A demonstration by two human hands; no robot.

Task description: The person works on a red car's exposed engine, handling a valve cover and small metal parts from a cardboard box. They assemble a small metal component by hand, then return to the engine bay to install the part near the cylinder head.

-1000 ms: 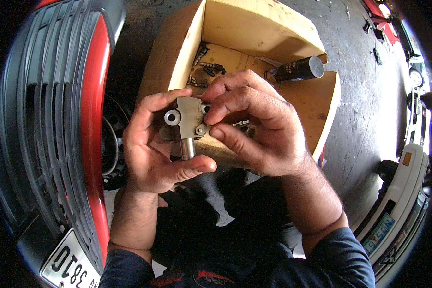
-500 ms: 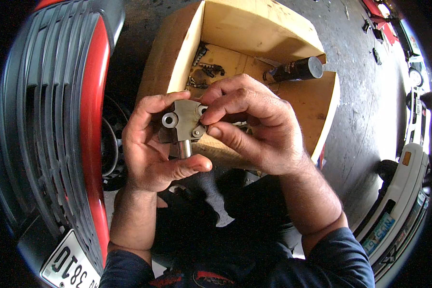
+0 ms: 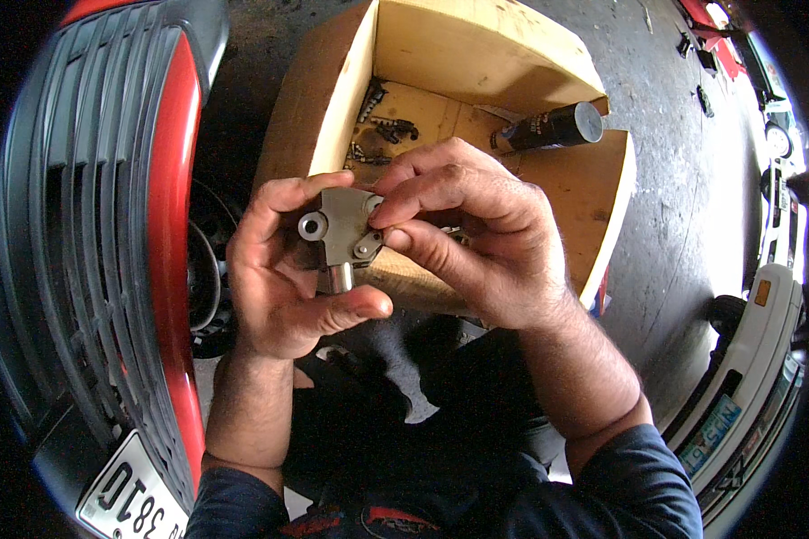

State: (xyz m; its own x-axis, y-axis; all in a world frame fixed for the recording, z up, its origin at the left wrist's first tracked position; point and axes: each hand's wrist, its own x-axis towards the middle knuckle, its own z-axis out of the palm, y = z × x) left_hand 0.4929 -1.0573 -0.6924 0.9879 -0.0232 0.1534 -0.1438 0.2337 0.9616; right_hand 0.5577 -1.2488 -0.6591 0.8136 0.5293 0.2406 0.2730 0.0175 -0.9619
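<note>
In front of me I hold a grey metal timing chain tensioner [image 3: 344,225]. It has two round bolt bosses, a shiny plunger [image 3: 340,278] sticking out toward me and a small pivoting lever [image 3: 366,247] on its face. My left hand [image 3: 274,269] supports it from the left, fingers behind the body, thumb close to the plunger's end. My right hand [image 3: 485,238] pinches at its right edge, thumb and forefinger at the lever and the right boss. Those fingertips partly cover the right boss, so anything small between them is hidden.
Beyond my hands stands an open cardboard box [image 3: 485,45] with dark metal parts [image 3: 394,130] on its bottom and a black spray can [image 3: 557,128] leaning at its right. A red car's bumper and black grille [image 3: 99,207] rise close on the left. A white vehicle [image 3: 746,386] is at right.
The tensioner has shifted very slightly left in view with both hands. Its small lever looks a little turned under my right thumb and forefinger.
</note>
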